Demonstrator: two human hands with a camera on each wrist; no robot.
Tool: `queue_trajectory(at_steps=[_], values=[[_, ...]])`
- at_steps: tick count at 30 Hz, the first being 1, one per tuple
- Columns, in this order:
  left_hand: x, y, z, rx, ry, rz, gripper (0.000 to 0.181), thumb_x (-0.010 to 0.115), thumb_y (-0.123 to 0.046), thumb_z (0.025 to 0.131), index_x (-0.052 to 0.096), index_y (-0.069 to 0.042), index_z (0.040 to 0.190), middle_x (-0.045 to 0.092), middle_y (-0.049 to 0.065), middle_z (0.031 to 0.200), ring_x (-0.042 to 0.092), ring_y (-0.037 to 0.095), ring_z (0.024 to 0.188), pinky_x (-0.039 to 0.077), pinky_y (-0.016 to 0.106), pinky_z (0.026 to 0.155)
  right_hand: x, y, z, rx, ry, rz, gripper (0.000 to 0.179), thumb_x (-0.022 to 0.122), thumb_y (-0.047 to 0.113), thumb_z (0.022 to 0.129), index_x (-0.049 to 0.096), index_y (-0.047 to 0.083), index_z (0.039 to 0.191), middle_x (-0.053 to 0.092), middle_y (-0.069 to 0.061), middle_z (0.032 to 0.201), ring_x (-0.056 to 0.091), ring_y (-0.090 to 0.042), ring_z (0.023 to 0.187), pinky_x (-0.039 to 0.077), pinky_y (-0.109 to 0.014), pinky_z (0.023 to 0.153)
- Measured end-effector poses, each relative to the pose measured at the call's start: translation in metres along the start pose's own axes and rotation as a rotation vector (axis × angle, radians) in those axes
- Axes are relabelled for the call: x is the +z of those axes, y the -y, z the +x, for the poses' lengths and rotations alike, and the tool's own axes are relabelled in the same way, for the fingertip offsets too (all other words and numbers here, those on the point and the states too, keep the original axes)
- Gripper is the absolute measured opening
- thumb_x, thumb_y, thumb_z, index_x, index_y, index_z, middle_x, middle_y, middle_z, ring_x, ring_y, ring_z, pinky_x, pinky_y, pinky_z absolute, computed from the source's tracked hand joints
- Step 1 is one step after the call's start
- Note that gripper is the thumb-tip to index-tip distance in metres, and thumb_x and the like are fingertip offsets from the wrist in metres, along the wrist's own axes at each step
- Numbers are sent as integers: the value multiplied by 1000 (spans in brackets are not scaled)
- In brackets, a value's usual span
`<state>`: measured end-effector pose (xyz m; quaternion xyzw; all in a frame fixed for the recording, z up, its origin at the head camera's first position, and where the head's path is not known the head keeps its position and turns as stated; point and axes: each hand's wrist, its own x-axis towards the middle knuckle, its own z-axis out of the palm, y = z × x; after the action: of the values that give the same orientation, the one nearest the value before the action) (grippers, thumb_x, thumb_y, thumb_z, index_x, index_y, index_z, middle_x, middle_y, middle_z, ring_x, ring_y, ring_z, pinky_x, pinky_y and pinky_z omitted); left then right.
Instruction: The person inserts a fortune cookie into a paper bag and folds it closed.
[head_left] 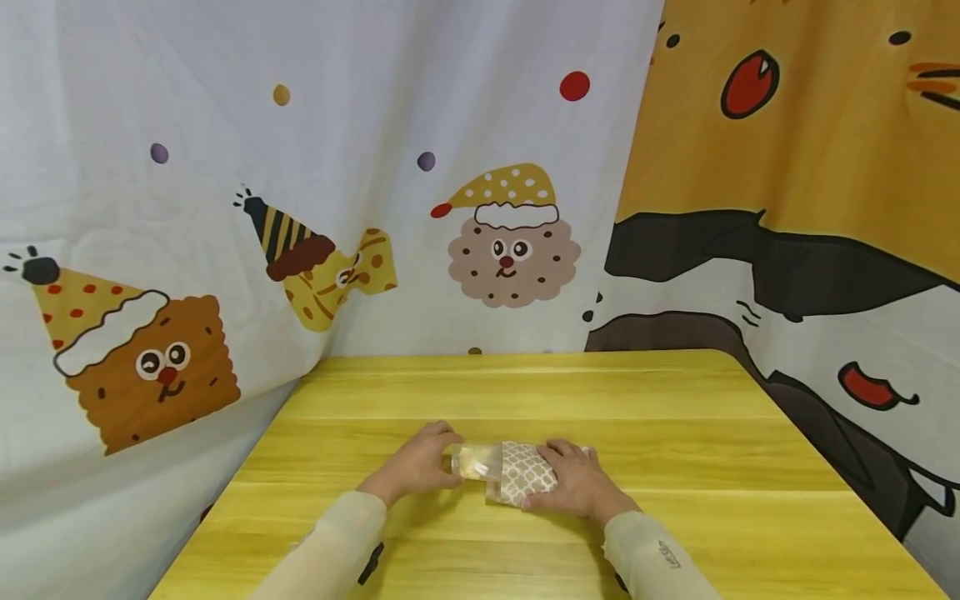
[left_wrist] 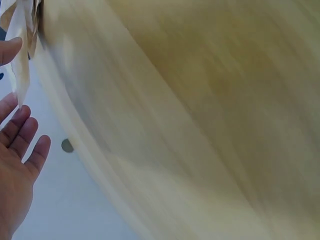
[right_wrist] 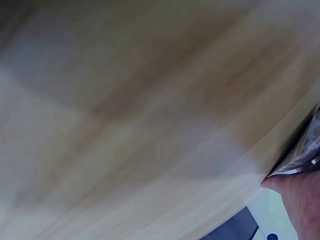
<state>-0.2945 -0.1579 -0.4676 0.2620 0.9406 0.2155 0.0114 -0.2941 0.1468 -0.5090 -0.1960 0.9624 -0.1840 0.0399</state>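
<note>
A small pouch with a tan-and-white lattice pattern (head_left: 525, 473) lies near the middle of the table. Out of its left side sticks a clear plastic packet (head_left: 478, 462) with something pale yellow and white in it; what exactly cannot be made out. My left hand (head_left: 423, 462) holds the packet's left end between thumb and fingers; the left wrist view catches its thin plastic edge (left_wrist: 21, 75) there. My right hand (head_left: 573, 482) grips the pouch from the right, thumb at the near edge and fingers across the far side. Only part of the right hand (right_wrist: 302, 200) shows in its wrist view.
The yellow wood-grain table (head_left: 480, 550) spreads around both hands. Behind it hangs a white curtain (head_left: 360, 100) printed with cartoon biscuits, and at the right an orange, black and white cartoon cloth (head_left: 705, 167) runs along the table's edge.
</note>
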Motion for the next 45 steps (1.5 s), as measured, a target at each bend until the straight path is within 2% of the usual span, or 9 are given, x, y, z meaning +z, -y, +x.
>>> queue_trajectory(at_steps=[7, 12, 16, 20, 24, 27, 34, 38, 45], values=[[14, -15, 13, 0, 24, -21, 65, 80, -35, 84, 57, -7, 138, 49, 8, 137, 49, 28, 126, 47, 43, 100, -1, 1, 1, 6, 15, 8, 107, 61, 85, 70, 43, 17, 151, 35, -11, 154, 30, -38, 142, 11, -69, 112], [23, -24, 22, 33, 29, -38, 60, 79, -31, 84, 58, -10, 137, 53, 6, 135, 51, 25, 124, 45, 42, 103, -2, 3, 0, 10, 7, 17, 108, 62, 84, 70, 43, 16, 151, 36, -11, 154, 31, -37, 142, 12, -70, 111], [26, -22, 20, 24, 31, -55, 64, 76, -32, 87, 53, -8, 142, 52, 6, 138, 50, 26, 127, 42, 44, 106, -4, 4, -1, 3, 8, 17, 107, 63, 83, 71, 43, 15, 151, 36, -12, 154, 31, -38, 142, 12, -70, 111], [25, -14, 11, -23, 26, -137, 68, 73, -37, 91, 49, -2, 144, 50, 14, 142, 48, 34, 130, 41, 50, 105, -4, 3, -1, -1, 10, 11, 106, 62, 83, 71, 43, 16, 151, 36, -13, 154, 30, -38, 142, 11, -70, 111], [24, -8, 4, -77, 23, -276, 64, 69, -36, 94, 50, 2, 142, 56, 16, 134, 52, 35, 126, 44, 50, 102, -5, 2, -1, -1, 9, 8, 106, 62, 83, 71, 43, 16, 151, 36, -12, 154, 31, -38, 142, 11, -70, 111], [25, -8, 1, -95, 23, -350, 58, 68, -32, 96, 52, 3, 139, 61, 14, 125, 57, 32, 118, 48, 48, 98, -4, 2, -1, 1, 8, 12, 106, 63, 83, 71, 43, 16, 151, 36, -12, 154, 31, -38, 142, 11, -70, 111], [28, -19, 6, -61, 16, -368, 41, 66, -22, 97, 62, 6, 127, 67, 12, 110, 61, 25, 100, 53, 45, 86, -3, 1, 0, 0, 6, 10, 107, 62, 85, 70, 44, 16, 151, 37, -12, 153, 32, -38, 141, 13, -70, 110], [31, -26, 12, -63, -3, -379, 36, 66, -19, 97, 66, 4, 124, 68, 8, 107, 61, 19, 96, 53, 40, 84, -2, 0, 1, -1, -4, 7, 109, 61, 86, 69, 44, 16, 150, 37, -12, 153, 33, -38, 140, 14, -70, 110], [37, -36, 22, -65, -24, -454, 31, 67, -9, 94, 67, 5, 122, 66, 1, 93, 56, 13, 84, 51, 30, 74, 1, -1, 2, 2, -12, -3, 111, 59, 88, 68, 44, 16, 150, 38, -11, 152, 33, -37, 140, 14, -70, 110]])
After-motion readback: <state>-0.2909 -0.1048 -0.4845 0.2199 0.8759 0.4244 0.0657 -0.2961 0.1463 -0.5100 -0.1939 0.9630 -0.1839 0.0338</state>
